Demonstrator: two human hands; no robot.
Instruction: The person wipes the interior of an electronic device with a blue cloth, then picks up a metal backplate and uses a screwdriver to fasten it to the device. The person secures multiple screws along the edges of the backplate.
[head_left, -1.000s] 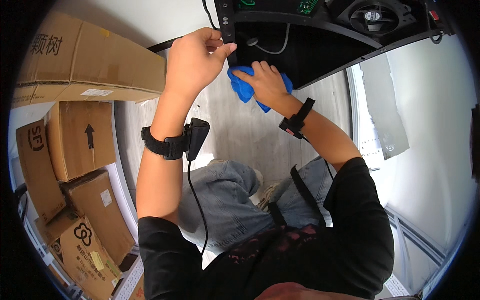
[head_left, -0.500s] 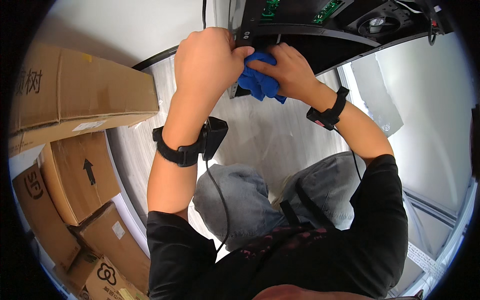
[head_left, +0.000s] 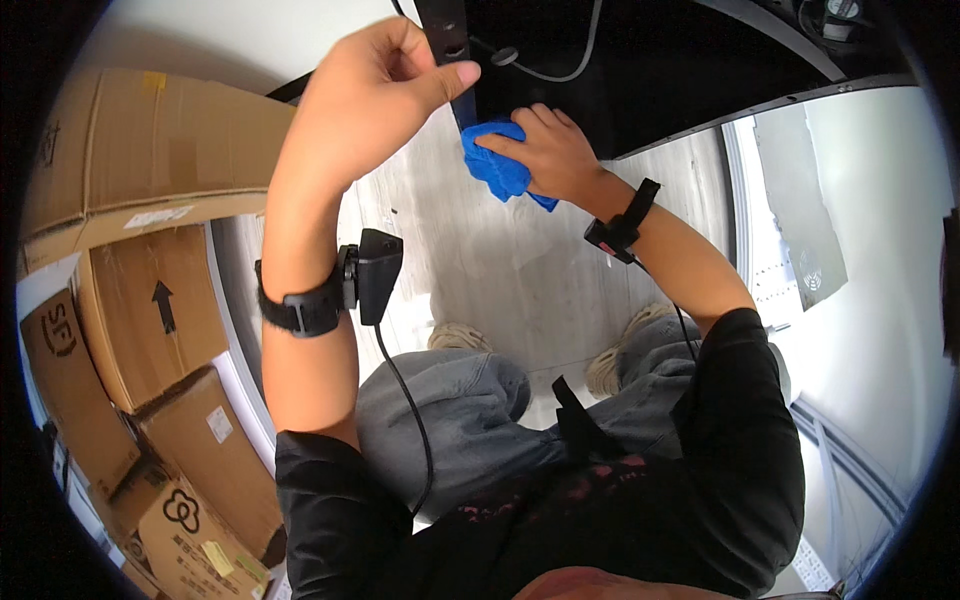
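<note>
My right hand (head_left: 555,150) is closed on a bunched blue cloth (head_left: 497,172), which touches the lower end of a black upright frame edge (head_left: 450,45). Higher up on that edge is my left hand (head_left: 372,100). Its thumb lies across the front of the frame and its fingers curl on the outer side, gripping it. Behind the frame opens a dark cabinet (head_left: 660,70), where a grey cable (head_left: 590,45) hangs in a loop with a small round piece on it. Both wrists wear black straps with small boxes.
Brown cardboard boxes (head_left: 160,300) are stacked along the left. A pale wood-look floor (head_left: 440,250) lies below my hands, with my knees bent over it. White panels (head_left: 880,200) and metal profiles stand at the right. Thin cords run from both wrist boxes.
The view has shifted, so the green circuit boards have gone out of sight and the looped cable shows. My left hand has moved left, farther from the right hand and cloth.
</note>
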